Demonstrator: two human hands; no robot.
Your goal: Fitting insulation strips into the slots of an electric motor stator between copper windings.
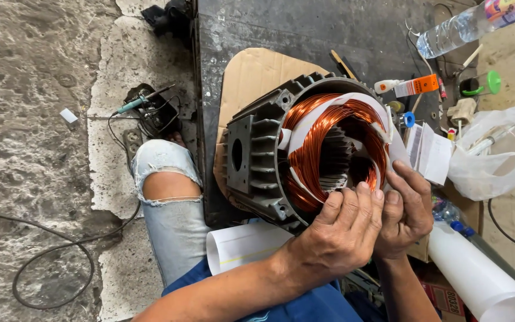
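A grey finned motor stator housing (256, 161) lies on its side on a piece of cardboard (251, 74), its open end facing me. Copper wire coils (312, 143) fill the bore, with strips of white insulating paper (329, 110) tucked around them. My left hand (341, 229) rests at the lower rim, fingertips pressed against the coil edge. My right hand (406, 209) sits beside it at the right rim, fingers pinching the white paper strip where it leaves the coil.
A rolled white sheet (242, 245) lies under the housing, and a white tube (478, 277) at the right. A plastic bottle (472, 24), glue tubes (415, 86), a plastic bag (496, 152) and paper slips (430, 152) crowd the right side. My knee (165, 179) and a soldering iron (141, 102) are left.
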